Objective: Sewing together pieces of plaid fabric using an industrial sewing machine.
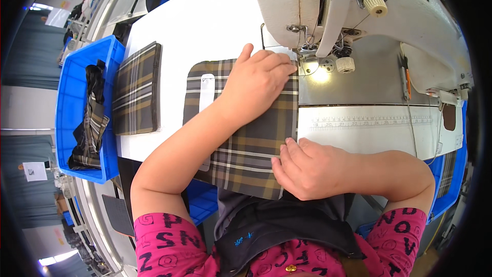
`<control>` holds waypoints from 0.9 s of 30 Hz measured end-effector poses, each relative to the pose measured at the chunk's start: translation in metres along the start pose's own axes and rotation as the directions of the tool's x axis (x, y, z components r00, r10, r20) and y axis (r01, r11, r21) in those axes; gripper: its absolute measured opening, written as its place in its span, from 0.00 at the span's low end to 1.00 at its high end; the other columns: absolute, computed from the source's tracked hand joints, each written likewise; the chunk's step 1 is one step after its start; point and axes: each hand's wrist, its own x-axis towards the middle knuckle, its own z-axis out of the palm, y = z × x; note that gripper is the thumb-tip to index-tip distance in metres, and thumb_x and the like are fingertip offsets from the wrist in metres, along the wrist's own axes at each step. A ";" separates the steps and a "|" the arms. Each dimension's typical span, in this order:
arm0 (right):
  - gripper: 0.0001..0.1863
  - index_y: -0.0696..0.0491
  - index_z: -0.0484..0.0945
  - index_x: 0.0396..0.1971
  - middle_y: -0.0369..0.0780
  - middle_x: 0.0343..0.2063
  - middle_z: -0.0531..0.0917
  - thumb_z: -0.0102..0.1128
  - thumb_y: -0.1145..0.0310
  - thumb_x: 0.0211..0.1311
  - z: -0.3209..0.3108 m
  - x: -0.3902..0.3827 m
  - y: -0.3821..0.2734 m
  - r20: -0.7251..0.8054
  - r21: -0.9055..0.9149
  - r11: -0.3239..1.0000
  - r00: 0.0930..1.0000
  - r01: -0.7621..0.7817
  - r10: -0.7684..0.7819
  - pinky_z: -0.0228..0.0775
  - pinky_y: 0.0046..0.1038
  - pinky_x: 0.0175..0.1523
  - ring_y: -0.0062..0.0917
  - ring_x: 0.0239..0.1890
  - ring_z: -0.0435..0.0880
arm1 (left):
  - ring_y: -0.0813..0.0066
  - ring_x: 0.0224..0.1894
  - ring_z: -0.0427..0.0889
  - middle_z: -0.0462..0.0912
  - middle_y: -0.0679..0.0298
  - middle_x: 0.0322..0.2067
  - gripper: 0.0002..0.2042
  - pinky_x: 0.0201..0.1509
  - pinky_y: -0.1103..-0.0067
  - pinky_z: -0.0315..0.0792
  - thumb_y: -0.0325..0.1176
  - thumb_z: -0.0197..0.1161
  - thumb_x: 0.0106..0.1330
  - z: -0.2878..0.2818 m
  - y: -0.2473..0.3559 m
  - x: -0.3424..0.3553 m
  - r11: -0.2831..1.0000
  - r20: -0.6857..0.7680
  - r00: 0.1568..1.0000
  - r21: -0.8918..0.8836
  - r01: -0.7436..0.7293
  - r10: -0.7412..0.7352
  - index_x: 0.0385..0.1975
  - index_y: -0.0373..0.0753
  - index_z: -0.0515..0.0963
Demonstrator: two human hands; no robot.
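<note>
A plaid fabric piece (246,149) in grey, brown and white lies on the white sewing table, its right edge running up to the sewing machine's presser foot (309,50). My left hand (261,79) rests on its upper part, fingers stretched toward the needle area and thumb apart. Lower down, my right hand (307,166) has its fingers bent and closed on the right edge of the same piece. A pale strip with rounded ends (206,90) shows on the fabric, partly covered by my left forearm. The needle tip is too small to make out.
Left on the table sits a stack of plaid pieces (137,90). Beyond it, a blue bin (64,118) holds plaid scraps. Thread snips with orange handles (407,83) lie on the machine bed at right. A ruler scale (371,121) runs along the table. Another blue bin (443,195) stands lower right.
</note>
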 end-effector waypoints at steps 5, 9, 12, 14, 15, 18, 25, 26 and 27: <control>0.14 0.59 0.83 0.27 0.44 0.24 0.85 0.62 0.63 0.45 -0.005 -0.002 0.002 -0.017 0.005 1.000 0.999 0.027 -0.027 0.77 0.31 0.41 0.37 0.30 0.87 | 0.63 0.54 0.80 0.83 0.67 0.53 0.17 0.58 0.63 0.69 0.30 0.69 0.64 -0.005 0.017 -0.008 0.999 -0.003 1.000 -0.038 0.019 -0.019 0.54 0.41 0.83; 0.12 0.58 0.81 0.23 0.44 0.22 0.84 0.62 0.63 0.45 -0.009 -0.002 0.003 0.014 0.015 0.999 0.999 0.030 -0.031 0.78 0.31 0.40 0.37 0.29 0.86 | 0.64 0.54 0.79 0.83 0.66 0.53 0.17 0.56 0.64 0.69 0.30 0.69 0.64 -0.002 0.020 -0.006 0.998 -0.030 0.999 -0.060 0.015 -0.016 0.54 0.40 0.83; 0.12 0.58 0.81 0.23 0.44 0.21 0.83 0.62 0.63 0.46 -0.010 -0.002 0.005 0.015 -0.003 0.999 0.999 0.036 -0.035 0.78 0.31 0.40 0.37 0.29 0.86 | 0.64 0.54 0.80 0.83 0.66 0.53 0.17 0.56 0.64 0.69 0.30 0.69 0.64 0.000 0.021 -0.005 0.998 -0.029 0.999 -0.057 0.019 -0.021 0.53 0.40 0.83; 0.12 0.59 0.81 0.23 0.44 0.21 0.83 0.63 0.63 0.47 -0.010 -0.002 0.005 0.014 -0.009 0.999 0.999 0.036 -0.036 0.78 0.31 0.40 0.36 0.29 0.86 | 0.64 0.53 0.80 0.83 0.66 0.53 0.17 0.56 0.64 0.69 0.30 0.69 0.64 0.000 0.020 -0.005 0.998 -0.033 0.999 -0.056 0.018 -0.020 0.53 0.40 0.83; 0.12 0.59 0.81 0.23 0.44 0.21 0.83 0.63 0.63 0.47 -0.011 -0.002 0.006 0.015 -0.007 0.999 0.999 0.036 -0.036 0.78 0.31 0.40 0.36 0.29 0.86 | 0.64 0.53 0.80 0.83 0.66 0.53 0.17 0.55 0.65 0.69 0.30 0.69 0.64 0.000 0.019 -0.004 0.999 -0.034 0.999 -0.049 0.016 -0.018 0.53 0.40 0.83; 0.12 0.59 0.81 0.23 0.45 0.21 0.83 0.63 0.64 0.48 -0.012 -0.002 0.007 0.033 -0.013 0.999 0.999 0.029 -0.029 0.78 0.31 0.40 0.37 0.29 0.86 | 0.64 0.53 0.80 0.83 0.66 0.53 0.17 0.55 0.65 0.69 0.31 0.69 0.64 0.001 0.018 -0.003 0.999 -0.042 0.999 -0.044 0.012 -0.014 0.53 0.40 0.83; 0.13 0.59 0.82 0.25 0.45 0.23 0.85 0.63 0.62 0.48 -0.013 -0.003 0.009 0.053 -0.023 0.999 0.998 0.037 -0.035 0.78 0.31 0.41 0.37 0.30 0.87 | 0.64 0.53 0.80 0.83 0.66 0.53 0.17 0.55 0.65 0.69 0.31 0.68 0.65 0.003 0.017 -0.001 0.999 -0.053 0.999 -0.053 0.009 -0.012 0.53 0.40 0.83; 0.14 0.60 0.82 0.25 0.46 0.23 0.85 0.63 0.62 0.48 -0.013 -0.003 0.009 0.053 -0.016 0.999 0.998 0.036 -0.035 0.77 0.31 0.41 0.37 0.31 0.87 | 0.64 0.53 0.80 0.83 0.66 0.53 0.17 0.55 0.65 0.69 0.31 0.68 0.65 0.002 0.017 -0.002 0.998 -0.051 0.999 -0.054 0.013 -0.016 0.53 0.40 0.83; 0.14 0.60 0.82 0.25 0.46 0.23 0.85 0.63 0.62 0.48 -0.013 -0.003 0.009 0.055 -0.015 0.999 0.998 0.034 -0.033 0.77 0.31 0.41 0.37 0.31 0.87 | 0.64 0.53 0.80 0.84 0.66 0.53 0.17 0.55 0.65 0.69 0.31 0.68 0.65 0.003 0.017 -0.002 0.999 -0.051 0.999 -0.038 0.010 -0.012 0.53 0.40 0.83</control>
